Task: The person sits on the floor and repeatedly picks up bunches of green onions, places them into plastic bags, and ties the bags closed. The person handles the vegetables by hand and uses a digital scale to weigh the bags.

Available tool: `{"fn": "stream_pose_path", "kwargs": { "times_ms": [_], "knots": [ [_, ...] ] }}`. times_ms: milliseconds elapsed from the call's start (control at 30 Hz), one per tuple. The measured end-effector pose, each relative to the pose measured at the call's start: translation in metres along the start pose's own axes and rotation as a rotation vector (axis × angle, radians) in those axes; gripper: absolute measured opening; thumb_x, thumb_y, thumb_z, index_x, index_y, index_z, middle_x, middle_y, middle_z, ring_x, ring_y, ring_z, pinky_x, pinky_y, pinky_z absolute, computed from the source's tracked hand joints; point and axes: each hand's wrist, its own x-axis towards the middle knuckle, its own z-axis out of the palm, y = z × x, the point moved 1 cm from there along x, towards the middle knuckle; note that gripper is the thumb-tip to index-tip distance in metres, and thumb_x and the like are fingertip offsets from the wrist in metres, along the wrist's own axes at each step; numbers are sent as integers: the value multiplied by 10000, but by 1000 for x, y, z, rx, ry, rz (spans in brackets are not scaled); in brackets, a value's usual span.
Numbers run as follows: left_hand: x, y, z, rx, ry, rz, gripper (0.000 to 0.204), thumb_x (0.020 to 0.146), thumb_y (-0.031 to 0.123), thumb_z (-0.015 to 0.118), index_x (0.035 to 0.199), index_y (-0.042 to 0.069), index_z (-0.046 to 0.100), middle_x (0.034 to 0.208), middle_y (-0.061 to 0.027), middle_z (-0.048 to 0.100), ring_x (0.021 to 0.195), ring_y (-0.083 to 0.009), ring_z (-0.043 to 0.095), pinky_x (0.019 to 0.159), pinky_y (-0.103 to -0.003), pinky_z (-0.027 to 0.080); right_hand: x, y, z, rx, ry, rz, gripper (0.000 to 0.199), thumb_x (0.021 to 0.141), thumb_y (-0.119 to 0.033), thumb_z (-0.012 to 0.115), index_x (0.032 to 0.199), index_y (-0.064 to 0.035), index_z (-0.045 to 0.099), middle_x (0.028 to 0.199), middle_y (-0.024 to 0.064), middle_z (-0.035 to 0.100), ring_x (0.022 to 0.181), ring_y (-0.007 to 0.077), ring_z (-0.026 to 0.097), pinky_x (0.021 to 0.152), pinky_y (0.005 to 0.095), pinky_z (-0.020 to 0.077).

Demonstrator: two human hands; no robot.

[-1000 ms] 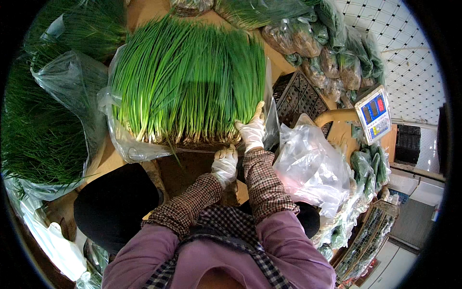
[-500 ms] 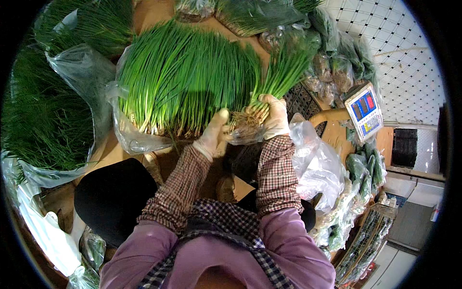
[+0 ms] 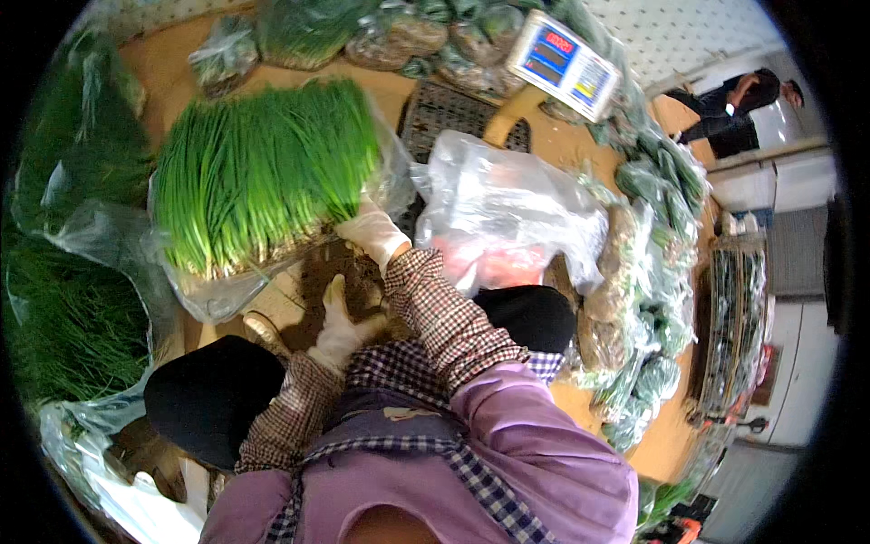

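A wide row of green chives [image 3: 272, 172] lies on a clear plastic sheet [image 3: 217, 295], with the pale root ends toward me. At the right end of the row, my gloved right hand [image 3: 373, 234] is closed on the bases of some chives; its fingertips are partly hidden among the stalks. My gloved left hand [image 3: 343, 326] hovers nearer my body, thumb and fingers spread, holding nothing. Brown soil or root litter [image 3: 340, 272] shows between the two hands.
A crumpled clear plastic bag [image 3: 507, 199] lies to the right, beside a dark perforated mat [image 3: 444, 113] and a digital scale display [image 3: 564, 65]. Bagged greens [image 3: 394, 36] line the back and right. Loose dark greens [image 3: 77, 317] fill plastic at left. Someone [image 3: 734, 104] is far right.
The bunch in my right hand has come down against the right end of the row. My left hand has drawn back from the roots toward me. The view has swung right.
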Motion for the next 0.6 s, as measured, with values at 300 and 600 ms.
{"fn": "stream_pose_path", "kwargs": {
  "times_ms": [300, 600],
  "knots": [
    [101, 76, 65, -359, -189, -8, 549, 796, 274, 584, 1171, 0, 292, 1140, -169, 312, 1071, -226, 362, 925, -357, 323, -146, -115, -77, -608, 459, -933, 597, 739, -102, 495, 1249, 118, 275, 696, 130, 515, 563, 197, 548, 488, 293, 465],
    [139, 186, -111, -547, -10, -19, 244, 819, 240, 543, 916, 16, 553, 762, -89, 563, 780, -178, 541, 775, -337, 431, -64, 45, -200, -549, 77, -629, 686, 634, -78, 664, 1240, -27, 347, 1109, 234, 494, 1019, 325, 498, 874, 358, 413]
  ]
}}
